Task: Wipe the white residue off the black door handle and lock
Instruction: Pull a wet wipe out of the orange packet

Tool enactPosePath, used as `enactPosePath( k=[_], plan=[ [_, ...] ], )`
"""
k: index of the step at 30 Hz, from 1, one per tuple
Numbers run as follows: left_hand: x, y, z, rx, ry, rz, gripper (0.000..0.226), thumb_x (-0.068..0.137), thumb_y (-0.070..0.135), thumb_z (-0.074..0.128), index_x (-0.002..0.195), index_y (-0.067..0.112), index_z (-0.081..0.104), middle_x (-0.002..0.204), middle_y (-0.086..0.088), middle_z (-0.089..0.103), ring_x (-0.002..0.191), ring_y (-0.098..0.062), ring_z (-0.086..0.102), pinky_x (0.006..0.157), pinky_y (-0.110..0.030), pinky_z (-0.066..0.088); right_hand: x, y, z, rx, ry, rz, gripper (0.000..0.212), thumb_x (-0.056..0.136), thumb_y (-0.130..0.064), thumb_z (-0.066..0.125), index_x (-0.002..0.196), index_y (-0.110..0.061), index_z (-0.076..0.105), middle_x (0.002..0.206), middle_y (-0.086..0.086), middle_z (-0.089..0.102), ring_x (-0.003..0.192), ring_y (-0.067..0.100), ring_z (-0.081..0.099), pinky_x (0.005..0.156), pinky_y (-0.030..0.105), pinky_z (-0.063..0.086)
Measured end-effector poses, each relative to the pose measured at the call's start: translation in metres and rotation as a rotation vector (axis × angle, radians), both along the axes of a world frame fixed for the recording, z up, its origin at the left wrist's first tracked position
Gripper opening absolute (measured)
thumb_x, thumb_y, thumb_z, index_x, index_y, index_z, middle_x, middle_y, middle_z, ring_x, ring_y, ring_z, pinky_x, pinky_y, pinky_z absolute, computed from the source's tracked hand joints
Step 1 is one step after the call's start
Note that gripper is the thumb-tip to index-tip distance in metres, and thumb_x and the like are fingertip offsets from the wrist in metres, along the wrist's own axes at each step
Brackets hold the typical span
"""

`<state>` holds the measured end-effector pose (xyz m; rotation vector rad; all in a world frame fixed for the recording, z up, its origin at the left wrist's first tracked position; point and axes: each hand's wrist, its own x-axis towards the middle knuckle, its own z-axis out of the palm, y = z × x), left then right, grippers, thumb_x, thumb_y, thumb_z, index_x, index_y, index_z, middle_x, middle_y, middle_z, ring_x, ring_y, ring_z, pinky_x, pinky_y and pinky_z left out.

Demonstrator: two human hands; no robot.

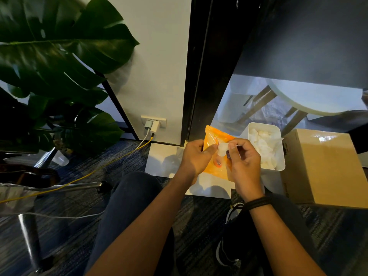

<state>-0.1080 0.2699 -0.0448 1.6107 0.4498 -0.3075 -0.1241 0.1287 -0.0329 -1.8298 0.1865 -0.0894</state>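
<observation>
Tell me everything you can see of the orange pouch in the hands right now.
The orange pouch is a glossy, flexible plastic pack, translucent in places, with blurred print and a small white cap or spout at its front. It is held upright above the white sheet on the floor, in front of the black door edge and beside the white bin of wipes. The left hand grips its left side; the right hand pinches the cap. Whether it is open cannot be told.

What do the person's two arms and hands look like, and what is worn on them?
Both forearms are bare, with no sleeves in view. The right hand has a dark braided band around its wrist. The left hand wears nothing visible: no glove, ring or watch.
</observation>
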Motion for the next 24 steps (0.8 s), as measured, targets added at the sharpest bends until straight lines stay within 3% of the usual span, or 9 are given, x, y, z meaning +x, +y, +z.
enactPosePath(
  k=[2, 4, 6, 9, 13, 16, 21, 24],
  plan=[
    [0.0, 0.001, 0.0, 0.033, -0.015, 0.003, 0.021, 0.104, 0.03, 0.07, 0.089, 0.016, 0.074, 0.086, -0.007, 0.076, 0.077, -0.016, 0.071, 0.069, -0.032, 0.06, 0.002, -0.002, 0.006, -0.143, -0.068, 0.075, 0.002, 0.103, -0.017, 0.064, 0.104, -0.018, 0.066, 0.104, -0.003, 0.067, 0.099, 0.013, 0.065, 0.09, 0.028, 0.056],
    [-0.001, 0.002, -0.001, 0.065, -0.049, 0.018, 0.023, 0.104, 0.027, 0.07, 0.093, 0.007, 0.074, 0.088, -0.013, 0.076, 0.077, -0.021, 0.07, 0.07, -0.038, 0.061, 0.004, -0.007, 0.009, -0.312, -0.155, 0.162, 0.01, 0.096, -0.018, 0.072, 0.105, -0.019, 0.067, 0.106, -0.006, 0.064, 0.1, 0.011, 0.062, 0.086, 0.021, 0.053],
    [-0.001, 0.004, -0.003, 0.107, -0.09, 0.018, 0.023, 0.103, 0.026, 0.071, 0.095, 0.004, 0.074, 0.089, -0.016, 0.075, 0.083, -0.029, 0.072, 0.075, -0.046, 0.062, 0.006, -0.013, 0.009, -0.433, -0.2, 0.23, 0.017, 0.092, -0.024, 0.077, 0.107, -0.019, 0.07, 0.11, -0.006, 0.063, 0.102, 0.011, 0.061, 0.086, 0.019, 0.05],
    [-0.002, 0.003, -0.005, 0.144, -0.109, 0.0, 0.024, 0.103, 0.03, 0.071, 0.096, 0.007, 0.073, 0.09, -0.013, 0.074, 0.088, -0.031, 0.073, 0.08, -0.05, 0.062, 0.006, -0.015, 0.005, -0.491, -0.216, 0.246, 0.009, 0.096, -0.028, 0.074, 0.1, -0.02, 0.073, 0.108, -0.004, 0.063, 0.102, 0.012, 0.06, 0.086, 0.021, 0.049],
    [-0.001, 0.0, -0.007, 0.161, -0.09, -0.018, 0.023, 0.104, 0.031, 0.071, 0.098, 0.01, 0.074, 0.089, -0.009, 0.076, 0.087, -0.027, 0.074, 0.082, -0.049, 0.064, 0.004, -0.009, 0.006, -0.359, -0.204, 0.207, 0.006, 0.096, -0.013, 0.074, 0.093, -0.016, 0.071, 0.099, -0.005, 0.062, 0.087, 0.003, 0.056, 0.077, 0.01, 0.041],
    [0.0, -0.001, -0.006, 0.128, -0.049, -0.006, 0.024, 0.103, 0.03, 0.071, 0.094, 0.009, 0.076, 0.088, -0.01, 0.076, 0.088, -0.03, 0.074, 0.081, -0.05, 0.064, 0.004, -0.008, 0.007, -0.208, -0.175, 0.136, 0.006, 0.097, -0.01, 0.072, 0.092, -0.013, 0.069, 0.096, -0.002, 0.065, 0.083, 0.011, 0.057, 0.075, 0.015, 0.045],
    [0.001, -0.002, -0.003, 0.101, -0.026, -0.001, 0.024, 0.104, 0.033, 0.07, 0.102, 0.01, 0.076, 0.095, -0.01, 0.078, 0.093, -0.029, 0.075, 0.085, -0.049, 0.065, 0.004, -0.005, 0.003, 0.009, -0.107, 0.056, 0.003, 0.101, -0.016, 0.068, 0.1, -0.013, 0.069, 0.102, 0.005, 0.07, 0.094, 0.018, 0.066, 0.086, 0.031, 0.056],
    [0.001, -0.001, -0.002, 0.092, -0.014, -0.006, 0.025, 0.105, 0.034, 0.069, 0.102, 0.01, 0.076, 0.095, -0.01, 0.078, 0.092, -0.027, 0.076, 0.085, -0.047, 0.065, 0.002, -0.002, 0.003, 0.124, -0.068, 0.015, 0.003, 0.101, -0.017, 0.068, 0.103, -0.015, 0.069, 0.102, 0.002, 0.073, 0.097, 0.015, 0.067, 0.089, 0.03, 0.056]
  ],
)
